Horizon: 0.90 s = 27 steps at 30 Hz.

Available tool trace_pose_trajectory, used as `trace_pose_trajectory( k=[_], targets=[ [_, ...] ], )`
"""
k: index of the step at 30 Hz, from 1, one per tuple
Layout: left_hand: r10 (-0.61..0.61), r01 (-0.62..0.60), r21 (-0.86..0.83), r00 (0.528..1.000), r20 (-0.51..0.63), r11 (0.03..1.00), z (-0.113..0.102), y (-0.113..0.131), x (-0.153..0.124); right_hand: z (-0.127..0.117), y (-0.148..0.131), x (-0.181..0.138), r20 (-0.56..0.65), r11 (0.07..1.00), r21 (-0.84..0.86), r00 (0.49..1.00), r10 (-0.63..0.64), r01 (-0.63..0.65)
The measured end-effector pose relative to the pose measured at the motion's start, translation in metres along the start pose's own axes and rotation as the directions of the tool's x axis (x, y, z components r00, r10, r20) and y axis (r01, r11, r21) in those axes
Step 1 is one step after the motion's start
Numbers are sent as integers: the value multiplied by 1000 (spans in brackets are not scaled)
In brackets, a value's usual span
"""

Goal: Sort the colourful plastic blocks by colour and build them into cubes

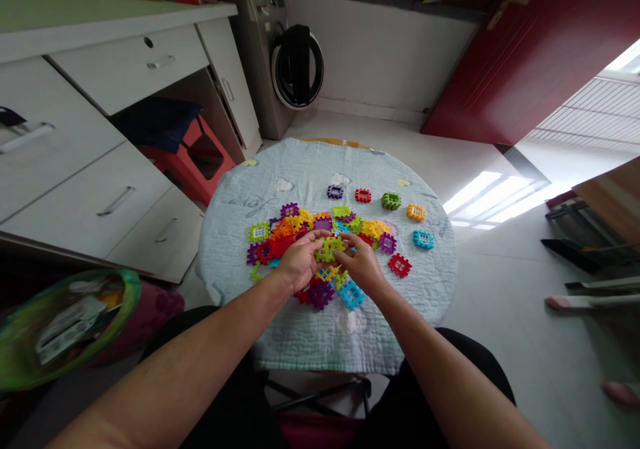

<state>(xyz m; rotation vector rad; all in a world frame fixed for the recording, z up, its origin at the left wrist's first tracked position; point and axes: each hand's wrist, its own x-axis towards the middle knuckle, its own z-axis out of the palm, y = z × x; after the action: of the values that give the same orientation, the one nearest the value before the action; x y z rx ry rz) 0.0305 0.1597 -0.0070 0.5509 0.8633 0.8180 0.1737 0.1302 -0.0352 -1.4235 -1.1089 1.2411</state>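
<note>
Between both my hands is a lime-green plastic building block (329, 249) with notched edges. My left hand (301, 259) pinches its left side, and my right hand (359, 258) grips its right side. Both hands hover over a heap of mixed blocks, partly hiding it. A red block (280, 244) and an orange block (285, 227) lie by the left hand. Nearer me are a purple block (321, 293) and a blue block (352, 294). To the right of the right hand lie a purple block (387, 243) and a red window block (400, 265).
Along the round table's far right sit a dark purple block (335, 192), a red block (363, 195), stacked green blocks (391, 201), a yellow block (416, 212) and a blue block (423, 239). A pale cloth (320, 355) covers the table. A bin (125, 315) stands at left.
</note>
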Motion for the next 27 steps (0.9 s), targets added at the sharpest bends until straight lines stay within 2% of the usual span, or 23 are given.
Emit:
trace_pose_trajectory(
  k=[4,9,11,14,16,18,22,27],
  targets=[
    [55,-55,24,998,6,998,7,-11,-5,6,5,-3,-71,979,-201,997,-43,28],
    [129,-125,65,989,-70,990,12,-22,-6,12,6,-10,-120,894,-426,972,-204,135],
    [155,-147,83,982,-103,986,11,-21,-5,11,3,-13,-67,852,-483,962,-266,203],
    [169,-158,101,978,-119,982,9,-17,-3,5,-6,-14,100,782,-523,935,-340,341],
    [164,-151,122,981,-101,981,7,-14,-2,0,-12,-13,223,740,-524,907,-358,422],
    [163,-148,161,983,-83,976,5,-14,-2,-3,-16,-11,288,722,-529,895,-342,446],
    [159,-147,202,986,-46,968,4,-14,-2,-6,-19,-9,284,714,-564,909,-304,415],
    [85,-90,215,996,35,973,3,-8,-3,-10,-20,-7,264,678,-599,904,-336,426]
  ],
)
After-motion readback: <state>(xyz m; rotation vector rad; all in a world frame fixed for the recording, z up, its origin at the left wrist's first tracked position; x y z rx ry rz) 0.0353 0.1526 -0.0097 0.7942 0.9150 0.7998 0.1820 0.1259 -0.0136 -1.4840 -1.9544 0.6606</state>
